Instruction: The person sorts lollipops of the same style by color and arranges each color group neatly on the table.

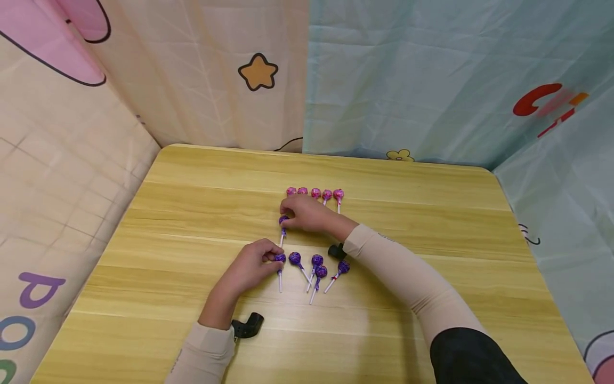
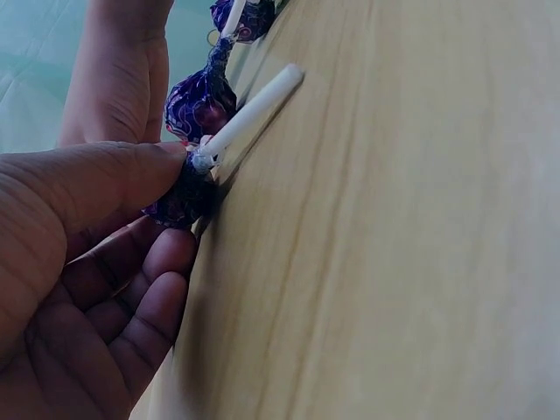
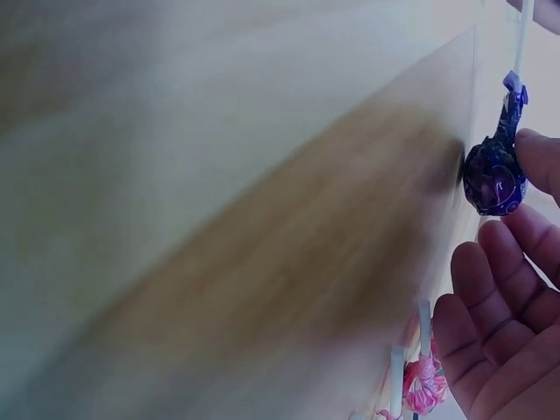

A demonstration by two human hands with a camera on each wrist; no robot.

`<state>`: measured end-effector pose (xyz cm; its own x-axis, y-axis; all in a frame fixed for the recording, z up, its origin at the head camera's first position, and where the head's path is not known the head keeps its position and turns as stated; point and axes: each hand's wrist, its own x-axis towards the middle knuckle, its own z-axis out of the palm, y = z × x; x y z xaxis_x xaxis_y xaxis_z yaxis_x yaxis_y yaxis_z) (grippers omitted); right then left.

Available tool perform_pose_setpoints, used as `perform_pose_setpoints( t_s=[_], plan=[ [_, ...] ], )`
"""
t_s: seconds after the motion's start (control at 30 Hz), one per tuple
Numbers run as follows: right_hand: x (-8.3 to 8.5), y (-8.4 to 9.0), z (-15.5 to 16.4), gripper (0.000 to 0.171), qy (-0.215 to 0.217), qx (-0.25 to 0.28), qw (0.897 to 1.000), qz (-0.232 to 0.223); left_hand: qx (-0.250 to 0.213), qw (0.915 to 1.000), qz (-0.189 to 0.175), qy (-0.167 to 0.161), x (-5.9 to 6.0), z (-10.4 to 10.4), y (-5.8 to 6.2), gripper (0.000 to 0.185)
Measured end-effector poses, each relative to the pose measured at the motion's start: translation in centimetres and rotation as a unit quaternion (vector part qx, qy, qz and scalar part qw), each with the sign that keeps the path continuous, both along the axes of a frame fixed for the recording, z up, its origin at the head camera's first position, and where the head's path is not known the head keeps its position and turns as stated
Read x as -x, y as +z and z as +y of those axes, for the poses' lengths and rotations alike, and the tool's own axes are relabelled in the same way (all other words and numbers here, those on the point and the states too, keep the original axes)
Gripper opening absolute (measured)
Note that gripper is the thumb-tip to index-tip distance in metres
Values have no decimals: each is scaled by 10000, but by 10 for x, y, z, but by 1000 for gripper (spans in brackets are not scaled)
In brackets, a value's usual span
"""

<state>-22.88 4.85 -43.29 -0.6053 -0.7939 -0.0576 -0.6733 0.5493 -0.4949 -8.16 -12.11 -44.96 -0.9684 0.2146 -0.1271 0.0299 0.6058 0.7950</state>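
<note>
From the head view, the left hand (image 1: 249, 269) pinches a purple lollipop (image 1: 280, 258) lying on the table (image 1: 192, 298), while the right hand (image 1: 307, 213) holds another purple lollipop (image 1: 283, 220) just below a row of pink lollipops (image 1: 315, 193).

The left wrist view shows thumb and fingers (image 2: 166, 254) clamped on the wrapped head (image 2: 179, 197).

In the right wrist view, the fingers (image 3: 534, 157) touch the head, with the rest spread loosely.

These sweets look light, rigid and crinkly-slick; the stick likely gives the surest hold.

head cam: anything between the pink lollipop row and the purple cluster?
Head view: the right hand lies there, pinching one purple lollipop. Otherwise bare table between pink row and purple cluster.
</note>
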Motion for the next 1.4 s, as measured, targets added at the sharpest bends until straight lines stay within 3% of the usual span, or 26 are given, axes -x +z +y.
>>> perform_pose_setpoints(
  t_s=[1.4],
  plan=[
    [-1,2,-4,13,-56,-76,10000,-9,-159,9999,26,15,-2,-1,2,16]
  ],
)
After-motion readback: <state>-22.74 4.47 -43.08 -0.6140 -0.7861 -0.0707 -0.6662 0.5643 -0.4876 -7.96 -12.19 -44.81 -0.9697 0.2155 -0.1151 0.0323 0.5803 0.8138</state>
